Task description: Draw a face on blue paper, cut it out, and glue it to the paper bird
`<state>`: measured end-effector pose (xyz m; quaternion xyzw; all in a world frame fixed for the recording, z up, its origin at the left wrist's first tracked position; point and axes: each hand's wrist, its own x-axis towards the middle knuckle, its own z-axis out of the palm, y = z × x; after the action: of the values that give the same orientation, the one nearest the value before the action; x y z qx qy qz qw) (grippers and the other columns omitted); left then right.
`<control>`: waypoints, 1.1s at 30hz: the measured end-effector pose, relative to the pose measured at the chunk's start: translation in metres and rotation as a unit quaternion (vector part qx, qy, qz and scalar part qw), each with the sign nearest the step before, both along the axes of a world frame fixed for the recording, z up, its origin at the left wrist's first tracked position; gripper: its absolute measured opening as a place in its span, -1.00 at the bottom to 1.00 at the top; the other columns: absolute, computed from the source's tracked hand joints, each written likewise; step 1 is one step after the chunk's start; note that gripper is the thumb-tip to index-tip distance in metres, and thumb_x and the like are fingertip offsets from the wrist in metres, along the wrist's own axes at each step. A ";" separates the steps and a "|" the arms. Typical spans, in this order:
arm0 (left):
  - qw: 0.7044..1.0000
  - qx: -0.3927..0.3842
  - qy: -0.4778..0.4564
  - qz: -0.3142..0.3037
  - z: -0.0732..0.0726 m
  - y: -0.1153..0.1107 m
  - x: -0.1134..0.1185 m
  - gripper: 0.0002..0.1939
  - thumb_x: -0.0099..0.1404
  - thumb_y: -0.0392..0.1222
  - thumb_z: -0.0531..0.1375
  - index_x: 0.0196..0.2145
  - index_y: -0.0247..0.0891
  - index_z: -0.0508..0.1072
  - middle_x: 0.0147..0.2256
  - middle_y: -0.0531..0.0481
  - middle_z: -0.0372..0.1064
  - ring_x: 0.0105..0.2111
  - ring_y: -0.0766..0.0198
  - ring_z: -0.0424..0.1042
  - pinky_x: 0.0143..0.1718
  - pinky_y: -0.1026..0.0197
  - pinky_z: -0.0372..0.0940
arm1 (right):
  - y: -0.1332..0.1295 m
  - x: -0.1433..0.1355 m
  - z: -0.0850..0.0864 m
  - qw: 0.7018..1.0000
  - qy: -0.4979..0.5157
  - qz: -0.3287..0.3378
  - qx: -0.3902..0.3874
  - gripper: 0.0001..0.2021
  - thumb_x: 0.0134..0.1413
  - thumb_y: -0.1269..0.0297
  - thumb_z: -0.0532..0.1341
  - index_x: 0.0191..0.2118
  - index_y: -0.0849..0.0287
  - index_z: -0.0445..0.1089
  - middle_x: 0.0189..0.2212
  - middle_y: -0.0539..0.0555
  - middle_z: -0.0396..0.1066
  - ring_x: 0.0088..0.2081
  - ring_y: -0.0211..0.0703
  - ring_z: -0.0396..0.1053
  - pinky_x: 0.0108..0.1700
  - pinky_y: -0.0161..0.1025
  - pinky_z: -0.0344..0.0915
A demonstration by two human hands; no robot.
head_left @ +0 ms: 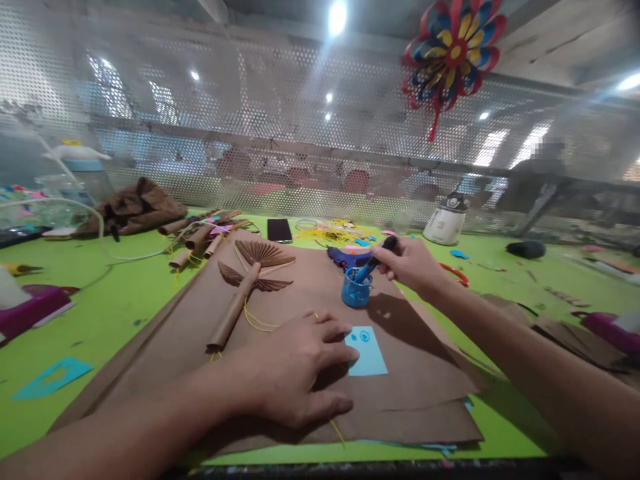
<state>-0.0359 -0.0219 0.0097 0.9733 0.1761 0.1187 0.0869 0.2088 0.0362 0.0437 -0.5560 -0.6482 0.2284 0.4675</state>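
Note:
My right hand (404, 265) grips a dark brush or pen (375, 261), its lower end inside a small blue paint jar (357, 288). The jar stands on brown paper sheets (400, 393). My left hand (307, 363) lies with its fingers spread on the paper, fingertips at the left edge of a light blue card (369, 360). Two small blue drawn shapes show on the card. Left of the jar lies a rolled brown paper tube (233, 310) with pleated paper fans (263, 253) and yellow string.
Behind the jar lies a blue glue gun (345, 258). A phone (279, 231), yellow strings (333, 232) and a white bottle (446, 221) are farther back. Paper tubes (200, 237) lie at back left. Purple tools (35, 310) sit at both sides of the green table (125, 293).

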 end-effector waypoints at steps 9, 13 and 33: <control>1.000 -0.015 0.002 0.019 -0.001 -0.002 0.000 -0.58 0.25 0.06 0.27 0.01 -0.16 0.48 0.08 -0.21 0.40 0.04 -0.14 0.39 0.12 -0.19 0.18 | -0.029 0.021 0.005 0.967 0.246 -0.034 0.056 -0.76 -0.10 0.16 0.38 -0.52 0.19 0.39 -0.73 -0.04 0.32 -0.71 -0.37 0.18 -0.69 -0.40 0.08; 0.999 -0.027 0.014 0.020 0.000 -0.002 0.001 -0.58 0.28 0.06 0.23 0.02 -0.19 0.47 0.10 -0.25 0.38 0.04 -0.14 0.39 0.15 -0.26 0.13 | -0.041 0.026 0.000 0.938 0.345 -0.031 -0.020 -0.78 -0.06 0.22 0.35 -0.56 0.20 0.38 -0.72 -0.03 0.32 -0.71 -0.38 0.18 -0.70 -0.44 0.07; 0.999 -0.031 0.021 -0.003 0.002 0.005 0.004 -0.55 0.33 0.07 0.18 0.07 -0.21 0.46 0.08 -0.27 0.38 0.03 -0.15 0.37 0.08 -0.23 0.20 | -0.078 0.019 -0.023 0.975 0.215 -0.020 -0.053 -0.68 -0.01 0.01 0.39 -0.50 0.17 0.45 -0.66 -0.02 0.38 -0.63 -0.32 0.30 -0.65 -0.44 0.19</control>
<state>-0.0315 -0.0172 0.0113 0.9730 0.1785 0.0924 0.1135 0.2278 -0.0415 0.0211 -0.5309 -0.5077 0.3674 0.5705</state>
